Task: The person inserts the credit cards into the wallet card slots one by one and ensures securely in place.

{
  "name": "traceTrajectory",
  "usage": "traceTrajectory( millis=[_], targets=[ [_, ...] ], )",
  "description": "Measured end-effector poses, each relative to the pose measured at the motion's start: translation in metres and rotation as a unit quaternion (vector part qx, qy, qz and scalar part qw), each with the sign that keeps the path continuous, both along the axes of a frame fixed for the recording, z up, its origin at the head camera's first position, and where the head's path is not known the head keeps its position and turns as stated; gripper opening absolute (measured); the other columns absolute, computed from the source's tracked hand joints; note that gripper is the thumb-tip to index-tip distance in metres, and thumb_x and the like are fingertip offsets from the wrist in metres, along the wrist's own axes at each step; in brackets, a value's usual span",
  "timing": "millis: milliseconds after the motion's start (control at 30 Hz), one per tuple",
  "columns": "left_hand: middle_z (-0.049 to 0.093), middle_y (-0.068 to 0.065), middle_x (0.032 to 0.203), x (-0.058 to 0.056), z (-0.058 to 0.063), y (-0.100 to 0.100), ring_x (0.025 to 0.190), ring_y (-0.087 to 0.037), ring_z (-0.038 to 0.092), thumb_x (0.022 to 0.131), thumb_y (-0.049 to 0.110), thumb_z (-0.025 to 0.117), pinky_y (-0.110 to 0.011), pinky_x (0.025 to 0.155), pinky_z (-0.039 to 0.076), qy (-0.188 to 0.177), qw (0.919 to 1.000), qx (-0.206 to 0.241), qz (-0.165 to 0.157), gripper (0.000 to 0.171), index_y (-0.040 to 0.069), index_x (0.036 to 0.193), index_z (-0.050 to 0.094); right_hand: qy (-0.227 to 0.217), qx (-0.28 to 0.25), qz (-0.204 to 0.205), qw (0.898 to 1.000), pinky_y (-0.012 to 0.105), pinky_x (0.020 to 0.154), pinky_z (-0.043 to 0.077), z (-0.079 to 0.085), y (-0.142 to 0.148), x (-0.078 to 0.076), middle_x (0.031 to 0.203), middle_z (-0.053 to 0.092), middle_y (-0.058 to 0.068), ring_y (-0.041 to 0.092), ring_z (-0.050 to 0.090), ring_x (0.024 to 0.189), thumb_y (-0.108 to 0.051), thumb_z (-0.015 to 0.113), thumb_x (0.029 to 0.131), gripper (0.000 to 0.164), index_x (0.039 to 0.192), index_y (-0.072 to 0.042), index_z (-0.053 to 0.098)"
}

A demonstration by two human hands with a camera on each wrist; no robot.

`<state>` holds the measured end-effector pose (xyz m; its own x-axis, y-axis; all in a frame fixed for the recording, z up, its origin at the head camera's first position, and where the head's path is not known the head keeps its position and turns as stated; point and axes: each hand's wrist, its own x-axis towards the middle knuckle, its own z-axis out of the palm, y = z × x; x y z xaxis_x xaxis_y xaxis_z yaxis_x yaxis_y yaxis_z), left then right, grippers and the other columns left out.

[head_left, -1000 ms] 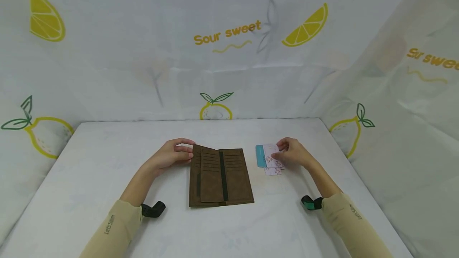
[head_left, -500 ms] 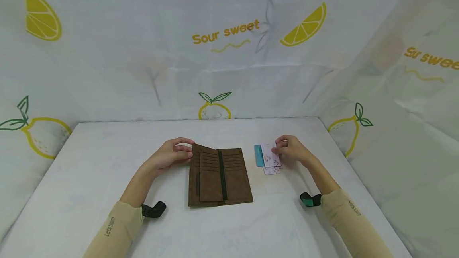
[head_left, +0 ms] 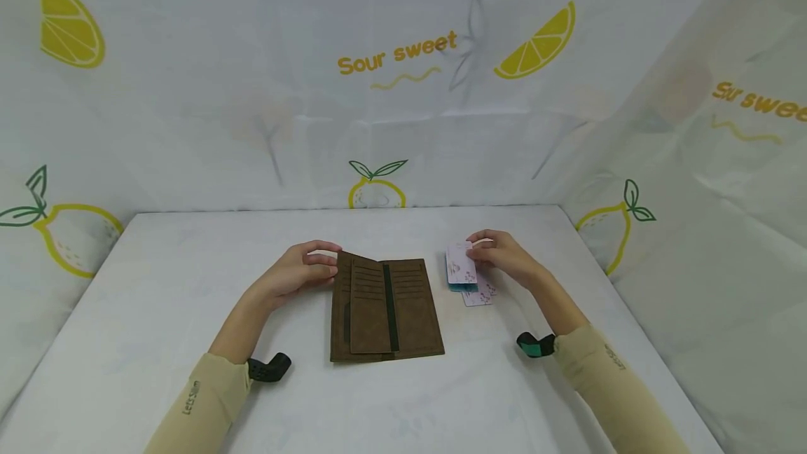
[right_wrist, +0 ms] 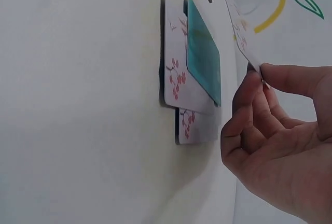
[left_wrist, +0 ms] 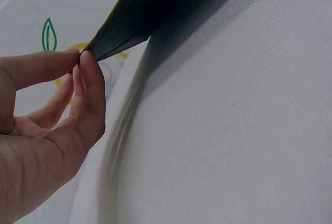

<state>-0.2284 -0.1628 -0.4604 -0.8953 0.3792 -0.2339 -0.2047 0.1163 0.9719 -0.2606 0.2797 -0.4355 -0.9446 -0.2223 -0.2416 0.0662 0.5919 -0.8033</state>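
Observation:
A brown bifold wallet lies spread on the table, its card slots and dark centre strip facing up. My left hand pinches the top left corner of its cover between thumb and fingertips; in the left wrist view that cover is raised from the cloth. My right hand pinches one white card with a pink floral print, held up off the pile. Beneath it, the right wrist view shows a teal card on top of white floral cards.
A white cloth covers the table, and its back edge meets a lemon-printed curtain. Another curtain side slopes down along the right. A black wrist mount sits on the left wrist, with another mount on the right.
My right hand has lifted the floral card from the pile and moved left with it, toward the wallet. The card now overlaps the teal one. My left hand stays at the wallet's corner.

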Motion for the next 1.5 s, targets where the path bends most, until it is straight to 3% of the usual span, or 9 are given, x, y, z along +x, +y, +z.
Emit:
traceTrajectory(
  millis=[567, 867, 1133, 1500],
  targets=[
    [0.068, -0.002, 0.115, 0.000, 0.000, 0.002, 0.098, -0.009, 0.071, 0.101, 0.005, 0.071, -0.024, 0.092, 0.063, 0.002, 1.0000, 0.005, -0.003, 0.050, 0.002, 0.149, 0.055, 0.005, -0.036, 0.018, 0.999, 0.032, 0.083, 0.055, 0.001, -0.042, -0.005, 0.100, 0.076, 0.008, 0.025, 0.065, 0.094, -0.016, 0.068, 0.106, 0.040, 0.140, 0.002, 0.060],
    [0.068, -0.001, 0.112, 0.001, -0.001, 0.002, 0.096, -0.010, 0.071, 0.101, 0.004, 0.071, -0.024, 0.091, 0.064, -0.001, 0.9999, 0.013, -0.005, 0.052, 0.001, 0.150, 0.054, 0.014, -0.036, 0.021, 0.999, 0.031, 0.085, 0.057, -0.004, -0.063, -0.004, 0.116, 0.081, 0.017, 0.023, 0.071, 0.096, -0.016, 0.069, 0.105, 0.035, 0.138, -0.004, 0.065],
    [0.068, -0.001, 0.111, 0.002, -0.002, 0.002, 0.096, -0.009, 0.071, 0.101, 0.004, 0.071, -0.024, 0.091, 0.064, -0.002, 1.0000, 0.006, -0.002, 0.052, 0.001, 0.150, 0.053, 0.023, -0.043, 0.031, 0.998, 0.026, 0.071, 0.050, -0.014, -0.077, -0.006, 0.105, 0.082, 0.014, 0.018, 0.070, 0.086, -0.012, 0.071, 0.102, 0.031, 0.132, -0.003, 0.068],
    [0.070, 0.001, 0.107, 0.001, -0.002, 0.003, 0.097, -0.010, 0.070, 0.102, 0.002, 0.070, -0.026, 0.092, 0.064, -0.006, 0.9999, 0.014, -0.002, 0.050, 0.002, 0.149, 0.053, 0.042, -0.049, 0.068, 0.996, 0.026, 0.078, 0.053, -0.016, -0.085, 0.000, 0.102, 0.083, 0.019, 0.014, 0.072, 0.082, -0.007, 0.070, 0.101, 0.027, 0.127, 0.001, 0.069]
  ],
)
